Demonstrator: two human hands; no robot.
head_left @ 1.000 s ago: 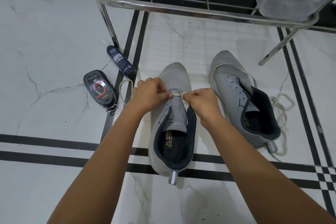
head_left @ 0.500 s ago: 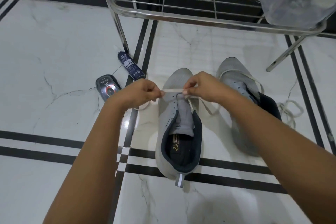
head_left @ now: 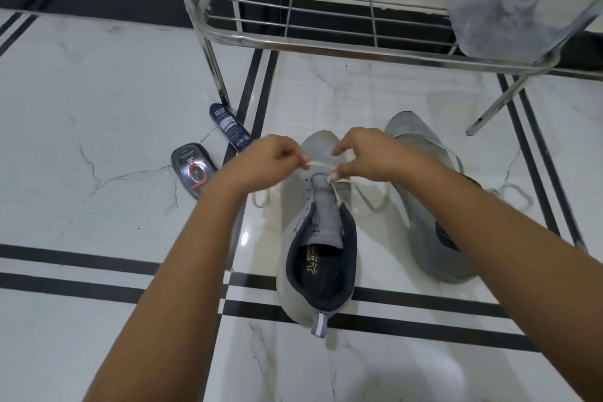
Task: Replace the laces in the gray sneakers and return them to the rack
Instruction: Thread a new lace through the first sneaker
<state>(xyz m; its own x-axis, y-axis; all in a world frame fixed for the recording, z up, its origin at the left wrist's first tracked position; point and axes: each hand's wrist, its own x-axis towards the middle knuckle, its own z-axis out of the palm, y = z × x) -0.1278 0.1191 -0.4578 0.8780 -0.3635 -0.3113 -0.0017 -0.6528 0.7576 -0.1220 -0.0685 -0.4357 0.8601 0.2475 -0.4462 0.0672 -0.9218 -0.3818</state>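
Pinching a white lace (head_left: 321, 164) between them, the left hand (head_left: 274, 160) and right hand (head_left: 368, 157) hold a short span of it taut just above the toe-end eyelets of the middle sneaker (head_left: 293, 202). Each hand has thumb and forefinger closed on the lace, with the other fingers curled. That sneaker sits on the floor (head_left: 98, 108) at the frame's centre, toe toward 12 o'clock and heel loop toward 6. Loose lace trails off at 9 and 3 o'clock of its tongue. The second sneaker (head_left: 414, 147) lies just beside it at 3 o'clock, partly hidden by the right forearm, its own lace seemingly slack. The rack (head_left: 326, 47) stands at 12 o'clock, with a clear bag (head_left: 499, 10) on its right end. At 10 o'clock lie a dark tube (head_left: 230, 127) and a black case (head_left: 194, 170)
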